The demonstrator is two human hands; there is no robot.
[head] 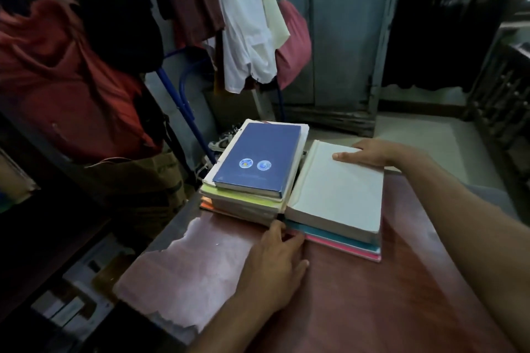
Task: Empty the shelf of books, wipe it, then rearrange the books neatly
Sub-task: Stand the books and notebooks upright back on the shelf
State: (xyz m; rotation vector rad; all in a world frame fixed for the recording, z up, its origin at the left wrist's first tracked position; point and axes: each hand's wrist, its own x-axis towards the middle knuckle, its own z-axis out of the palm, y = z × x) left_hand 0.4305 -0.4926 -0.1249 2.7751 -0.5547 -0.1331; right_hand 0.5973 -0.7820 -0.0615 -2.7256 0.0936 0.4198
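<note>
Two piles of books sit side by side on a reddish-brown table [358, 295], touching each other. The left pile [246, 198] has a blue book [259, 159] on top, with two small round pictures on its cover. The right pile [338, 209] has a thick white book [341, 186] on top, and under it are a teal book and a pink one.

The right hand [370, 153] reaches in from the right with the arm stretched long across the table. It lies flat on the far corner of the white book, fingers straight and pointing left. It holds nothing; it just presses down on the cover.

The left hand [276, 264] comes up from the bottom, palm down on the table. Its fingers are loosely spread and its fingertips touch the near edge of the piles, right where the two piles meet. It grips nothing.

Clothes [246, 23] hang on a rack behind the table, and a grey cupboard [344, 37] stands at the back
</note>
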